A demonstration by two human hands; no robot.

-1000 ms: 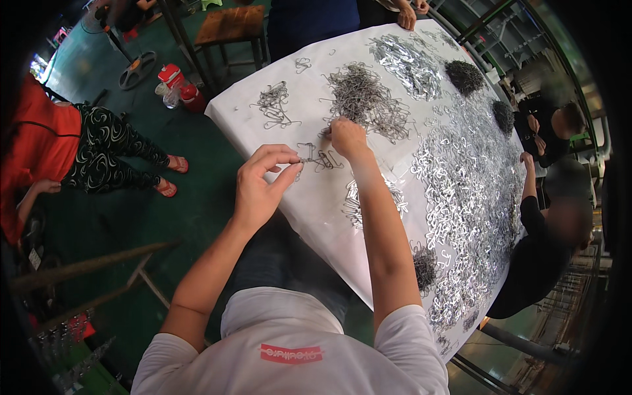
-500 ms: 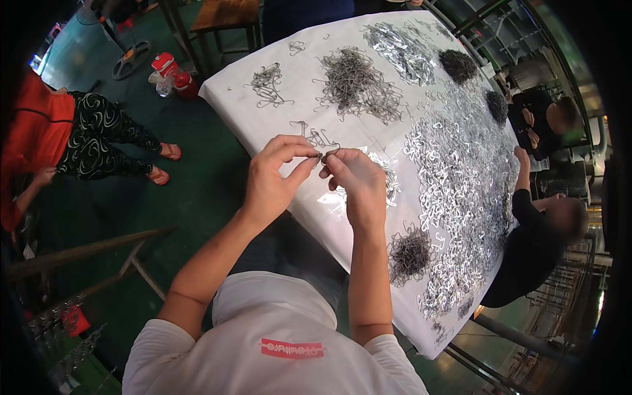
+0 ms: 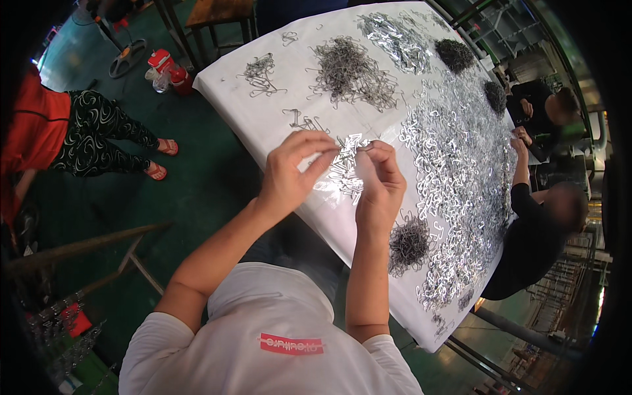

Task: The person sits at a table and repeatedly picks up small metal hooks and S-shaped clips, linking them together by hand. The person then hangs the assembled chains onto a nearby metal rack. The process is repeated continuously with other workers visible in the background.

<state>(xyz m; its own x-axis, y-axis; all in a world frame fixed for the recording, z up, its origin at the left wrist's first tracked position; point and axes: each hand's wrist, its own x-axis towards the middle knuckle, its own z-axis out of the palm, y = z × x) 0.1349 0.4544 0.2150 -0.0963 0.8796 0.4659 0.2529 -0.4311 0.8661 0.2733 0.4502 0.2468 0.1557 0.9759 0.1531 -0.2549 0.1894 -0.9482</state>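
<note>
Over the near left part of the white-covered table, my left hand (image 3: pixel 294 170) is closed in a pinch, thumb against fingers; what is in it, if anything, is too small to make out. A short gap to its right, my right hand (image 3: pixel 380 187) pinches a small metal piece (image 3: pixel 365 147) between thumb and fingertips. Below and between both hands lies a small pile of shiny flat metal pieces (image 3: pixel 343 172), partly hidden by the fingers. A few bent wire hooks (image 3: pixel 303 121) rest just beyond my left hand.
The white-covered table (image 3: pixel 263 108) bears a dark wire hook heap (image 3: pixel 345 69), a wide spread of shiny curved metal pieces (image 3: pixel 447 191) and a dark wire clump (image 3: pixel 409 245). Co-workers in black (image 3: pixel 536 243) sit at right. A person in red (image 3: pixel 39 125) stands at left.
My hands have moved apart and slightly right, uncovering more of the shiny pile between them. The view has shifted slightly.
</note>
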